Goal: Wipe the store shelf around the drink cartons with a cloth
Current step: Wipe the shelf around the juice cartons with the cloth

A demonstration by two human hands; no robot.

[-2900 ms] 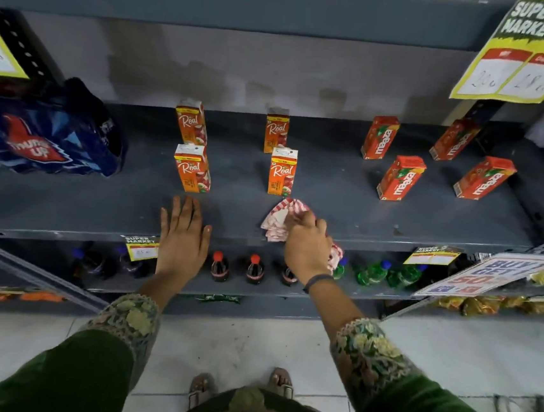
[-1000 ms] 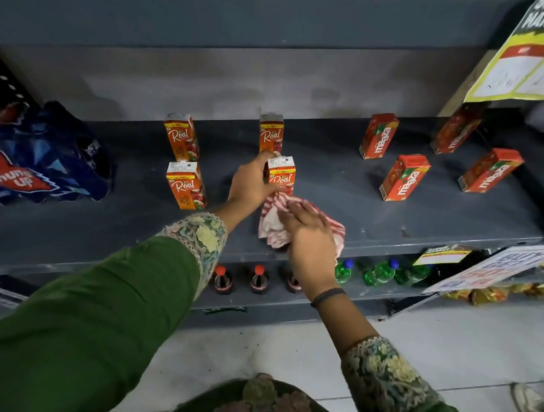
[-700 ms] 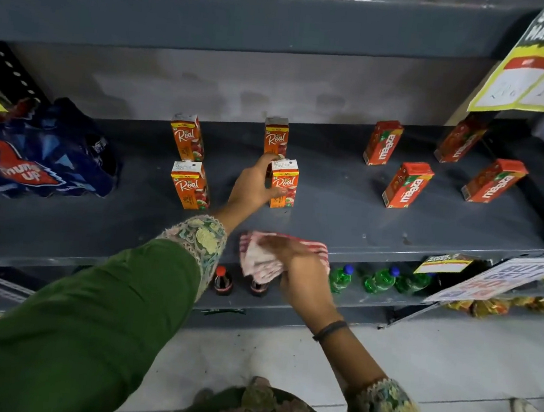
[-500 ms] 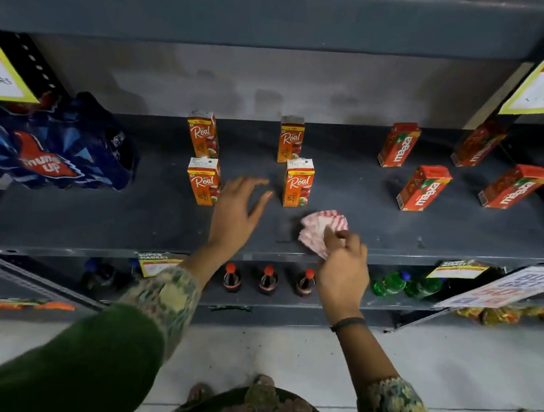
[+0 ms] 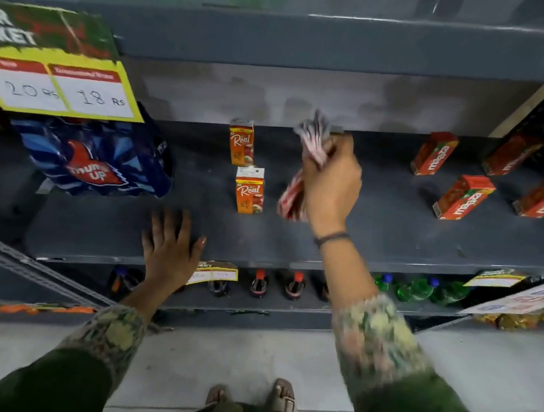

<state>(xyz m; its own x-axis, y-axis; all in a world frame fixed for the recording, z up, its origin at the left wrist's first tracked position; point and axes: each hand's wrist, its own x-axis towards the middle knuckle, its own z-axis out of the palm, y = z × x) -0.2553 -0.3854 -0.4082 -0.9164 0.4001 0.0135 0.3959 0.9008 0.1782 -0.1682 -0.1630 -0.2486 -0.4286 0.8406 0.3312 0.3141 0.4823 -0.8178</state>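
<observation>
My right hand [image 5: 331, 181] is shut on a red-and-white striped cloth [image 5: 314, 140], which is bunched and blurred, its ends sticking out above and below my fist. The hand is over the middle of the dark grey shelf [image 5: 394, 227], reaching toward the back. Two orange Real cartons [image 5: 249, 190] [image 5: 241, 143] stand upright just left of the cloth. The hand and cloth hide whatever stands behind them. My left hand [image 5: 170, 249] lies flat, fingers spread, on the shelf's front edge. Several red Maaza cartons [image 5: 464, 197] stand tilted on the right.
A blue Thums Up multipack [image 5: 95, 159] fills the shelf's left end under a yellow price sign [image 5: 53, 85]. The upper shelf [image 5: 313, 43] hangs close overhead. Red-capped dark bottles [image 5: 259, 284] and green bottles [image 5: 415, 289] stand on the lower shelf.
My right hand has moved from the shelf's front edge toward the back with the cloth. My left hand has come down from beside the cartons to rest flat on the front edge.
</observation>
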